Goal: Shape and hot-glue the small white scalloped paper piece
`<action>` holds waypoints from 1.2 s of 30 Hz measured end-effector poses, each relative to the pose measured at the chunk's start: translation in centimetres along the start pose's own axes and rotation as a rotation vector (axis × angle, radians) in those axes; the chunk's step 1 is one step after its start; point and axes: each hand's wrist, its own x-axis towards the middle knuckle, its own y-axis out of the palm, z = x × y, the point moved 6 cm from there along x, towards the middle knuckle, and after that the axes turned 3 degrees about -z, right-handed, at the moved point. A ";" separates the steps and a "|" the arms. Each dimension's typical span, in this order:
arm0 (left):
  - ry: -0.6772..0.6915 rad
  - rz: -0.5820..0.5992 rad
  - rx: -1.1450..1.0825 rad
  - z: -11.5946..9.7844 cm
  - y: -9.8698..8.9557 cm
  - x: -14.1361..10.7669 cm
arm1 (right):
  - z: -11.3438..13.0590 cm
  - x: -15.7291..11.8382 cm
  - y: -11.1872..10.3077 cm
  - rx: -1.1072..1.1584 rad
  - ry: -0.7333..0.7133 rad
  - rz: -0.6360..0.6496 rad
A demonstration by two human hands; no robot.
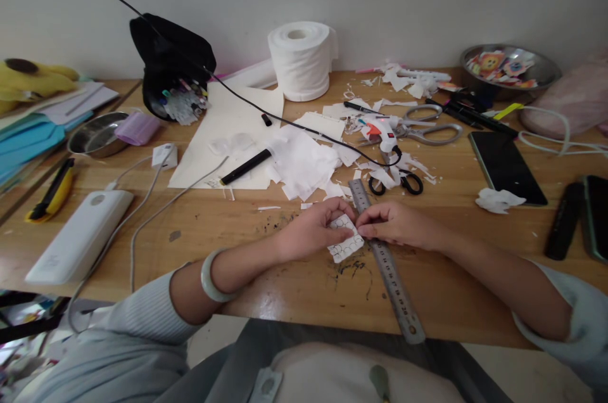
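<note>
The tabletop (294,295) bears a toilet roll (304,61) at the back and a ruler (387,263) near its front edge. Above the tabletop, just left of the ruler, the left hand (320,229) pinches a patterned card (346,239); the right hand (396,223), fingertips together, meets the card's right edge.

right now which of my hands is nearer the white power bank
Left. Your left hand, holding the patterned card, is to the right of the power bank; your right hand, by the metal ruler, is farther right.
</note>
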 end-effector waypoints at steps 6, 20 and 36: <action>-0.001 -0.005 0.005 0.0 0.0 0.0 | 0.8 -0.2 0.2 -0.022 -0.105 -0.068; -0.074 -0.079 0.032 0.3 -1.0 0.0 | 0.7 -1.7 -4.1 -0.149 -0.221 -0.568; -0.151 -0.093 -0.058 0.2 -1.6 0.4 | 3.9 3.3 -14.7 -0.727 0.211 -0.925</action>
